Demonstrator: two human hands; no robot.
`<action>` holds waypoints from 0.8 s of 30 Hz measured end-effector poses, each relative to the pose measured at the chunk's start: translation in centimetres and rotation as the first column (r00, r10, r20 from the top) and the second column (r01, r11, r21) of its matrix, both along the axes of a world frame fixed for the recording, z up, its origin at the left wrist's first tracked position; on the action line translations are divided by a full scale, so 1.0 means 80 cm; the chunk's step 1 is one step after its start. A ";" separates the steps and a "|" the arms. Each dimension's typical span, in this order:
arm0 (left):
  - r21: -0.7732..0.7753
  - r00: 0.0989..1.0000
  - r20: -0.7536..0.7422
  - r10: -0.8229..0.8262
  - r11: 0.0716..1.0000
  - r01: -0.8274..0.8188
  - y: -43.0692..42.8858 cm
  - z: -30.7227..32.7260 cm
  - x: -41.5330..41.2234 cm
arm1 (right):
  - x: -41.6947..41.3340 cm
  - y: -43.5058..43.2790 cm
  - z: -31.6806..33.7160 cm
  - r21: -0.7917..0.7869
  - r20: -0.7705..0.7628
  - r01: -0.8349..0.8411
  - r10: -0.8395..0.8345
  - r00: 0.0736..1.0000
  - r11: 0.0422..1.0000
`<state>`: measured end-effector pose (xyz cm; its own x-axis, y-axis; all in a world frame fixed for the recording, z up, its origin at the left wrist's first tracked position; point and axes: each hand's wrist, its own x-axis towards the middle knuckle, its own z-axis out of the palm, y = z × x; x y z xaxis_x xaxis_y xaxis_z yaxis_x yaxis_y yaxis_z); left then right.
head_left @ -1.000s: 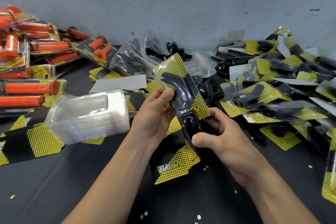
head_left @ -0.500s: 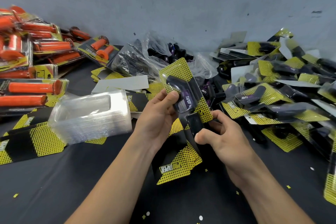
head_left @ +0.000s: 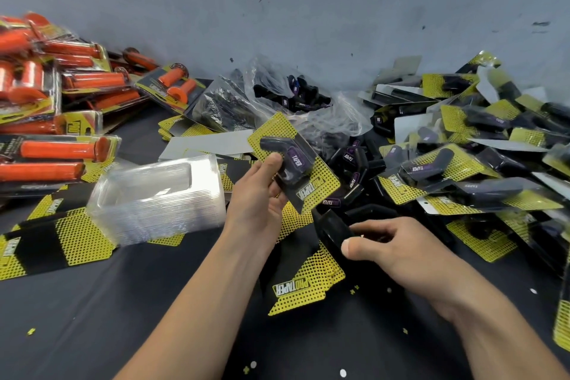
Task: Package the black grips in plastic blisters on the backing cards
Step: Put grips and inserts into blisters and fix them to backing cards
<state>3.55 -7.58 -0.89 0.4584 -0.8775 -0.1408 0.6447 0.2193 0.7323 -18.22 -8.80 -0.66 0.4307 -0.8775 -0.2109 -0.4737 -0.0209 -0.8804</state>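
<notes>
The left hand (head_left: 256,197) pinches a carded blister pack (head_left: 320,185), its thumb pressing the blister over the black grip (head_left: 273,145), likely to keep it seated. Just below, the right hand (head_left: 398,250) grips a glossy black tool (head_left: 331,230), perhaps a stapler for fastening.

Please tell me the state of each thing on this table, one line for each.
Held pack: filled, held up, tilted.
Black object: gripped, kind unclear.
Blister stack: nested, empty.
Plastic bag: crumpled, loose black grips inside.
Front backing card: flat, bare.
Right pile of packs: filled, heaped.
Orange packs: filled, piled.
</notes>
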 end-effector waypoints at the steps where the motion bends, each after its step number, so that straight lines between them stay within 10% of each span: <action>1: -0.003 1.000 -0.009 -0.015 1.000 0.015 0.000 0.000 -0.001 | 0.000 0.000 0.001 -0.081 -0.064 0.028 -0.034 0.997 0.996; 8: -0.086 0.977 0.051 -0.205 0.974 0.209 0.005 0.005 -0.011 | 0.013 0.003 0.008 -0.299 0.331 0.249 -0.145 0.932 0.921; 13: -0.109 0.925 0.175 -0.336 0.928 0.357 0.010 0.006 -0.023 | 0.026 0.012 0.002 -0.358 0.242 0.142 -0.056 0.969 0.923; 20: -0.028 0.973 0.144 -0.183 0.982 0.189 0.012 0.008 -0.021 | 0.014 -0.003 0.005 -0.040 0.483 0.184 -0.142 0.864 0.982; 24: 0.038 0.992 0.092 -0.092 0.995 0.088 0.008 0.005 -0.010 | -0.003 -0.022 0.010 0.278 0.697 0.384 -0.460 0.550 0.880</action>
<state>2.79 -6.91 -0.46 0.3903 -0.9113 -0.1311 0.5892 0.1379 0.7962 -18.43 -10.55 0.16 0.0563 -0.9950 -0.0831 0.3840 0.0984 -0.9181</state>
